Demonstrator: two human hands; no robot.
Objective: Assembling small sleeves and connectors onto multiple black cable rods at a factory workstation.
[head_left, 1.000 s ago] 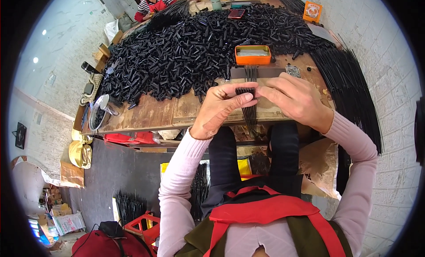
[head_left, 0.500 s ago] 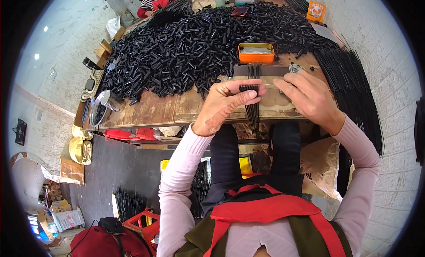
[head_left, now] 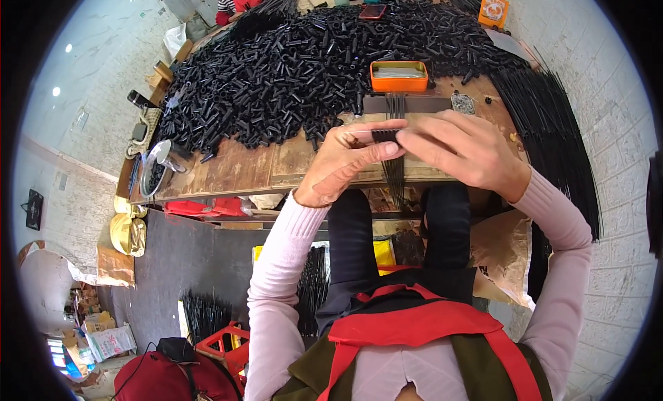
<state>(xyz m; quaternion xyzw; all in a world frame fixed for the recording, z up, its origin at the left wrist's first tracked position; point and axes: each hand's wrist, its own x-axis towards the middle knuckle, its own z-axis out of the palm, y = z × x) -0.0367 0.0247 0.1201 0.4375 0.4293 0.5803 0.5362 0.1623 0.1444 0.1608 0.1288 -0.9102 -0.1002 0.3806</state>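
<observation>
My left hand (head_left: 338, 159) pinches a row of thin black rods (head_left: 394, 176) between thumb and forefinger, just above the table's near edge. The rods run up and down in the view, and a short black ribbed band (head_left: 384, 135) crosses them at my fingers. From the band's left side a thin metal pin (head_left: 360, 131) sticks out along my forefinger. My right hand (head_left: 466, 152) has its fingertips closed at the band's right end, where the pin's other end is hidden. Beyond the hands stands an orange box (head_left: 399, 90) of metal pins.
A heap of short black tubes (head_left: 276, 83) covers most of the wooden table (head_left: 235, 174). A small clear box (head_left: 462, 104) lies beyond my right hand. Long black rods (head_left: 552, 138) are bundled at the right. Another person (head_left: 242, 2) in red sits at the far side.
My right hand has moved left, up to the band. The pin showed on the band's right before; now it pokes out on the left.
</observation>
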